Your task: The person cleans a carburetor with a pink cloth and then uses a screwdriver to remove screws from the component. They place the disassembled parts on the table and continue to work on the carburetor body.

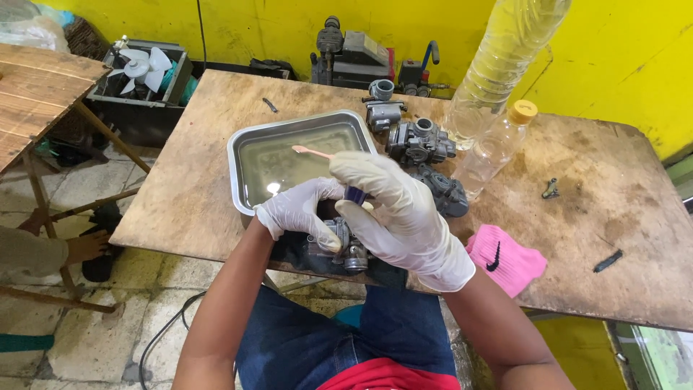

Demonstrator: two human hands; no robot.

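Observation:
My left hand (pixel 296 211), in a white glove, grips a grey metal carburetor (pixel 345 249) at the near edge of the wooden table (pixel 599 217). A dark cloth lies under the carburetor. My right hand (pixel 404 217), also gloved, holds a brush with a pink handle (pixel 312 152); the handle's tip points out over a steel tray (pixel 249 137) holding murky liquid. The brush head is hidden between my hands, against the carburetor.
More carburetor parts (pixel 419 141) sit beyond my hands. A large clear bottle (pixel 505 58) and a small yellow-capped bottle (pixel 498 144) stand to the right. A pink cloth (pixel 505 260) lies near the right forearm. Another person's hand (pixel 86 245) shows at far left by a wooden bench.

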